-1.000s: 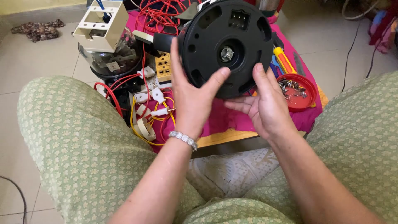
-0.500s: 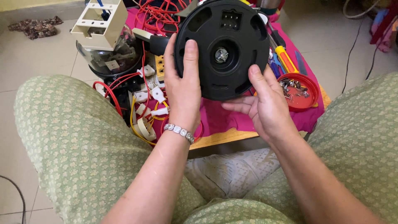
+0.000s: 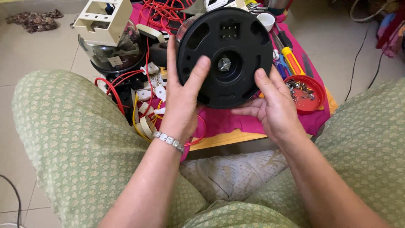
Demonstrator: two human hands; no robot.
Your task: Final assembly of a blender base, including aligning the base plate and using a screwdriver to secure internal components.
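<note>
From the head camera, looking down past two knees in green patterned trousers point(image 3: 63, 139): both hands are up on a round black plastic base point(image 3: 225, 57), held on edge over the near side of a low table point(image 3: 223, 138) draped in a pink cloth point(image 3: 230, 122). The left hand point(image 3: 182, 98) lies flat against the disc's left side, thumb stretched up over the face toward the metal hub point(image 3: 224, 64) at the centre, fingers point(image 3: 171, 55) wrapped behind the rim (a silver bracelet point(image 3: 168, 140) sits at that wrist). The right hand point(image 3: 274, 105) cups the lower right edge, thumb pressed on the face, fingers curled loosely underneath. So both hands grip the same disc, neither fully closed.

Left of the disc a glass jar point(image 3: 112, 57) carries a cream plastic housing point(image 3: 105, 19) on top, with red wires point(image 3: 114, 82) and white connectors point(image 3: 158, 93) spilling beside it. To the right, just past the right hand, sits a red bowl of small metal parts point(image 3: 306, 90), and above it a yellow-handled screwdriver point(image 3: 292, 59). A white cup point(image 3: 265, 20) stands at the far edge.
</note>
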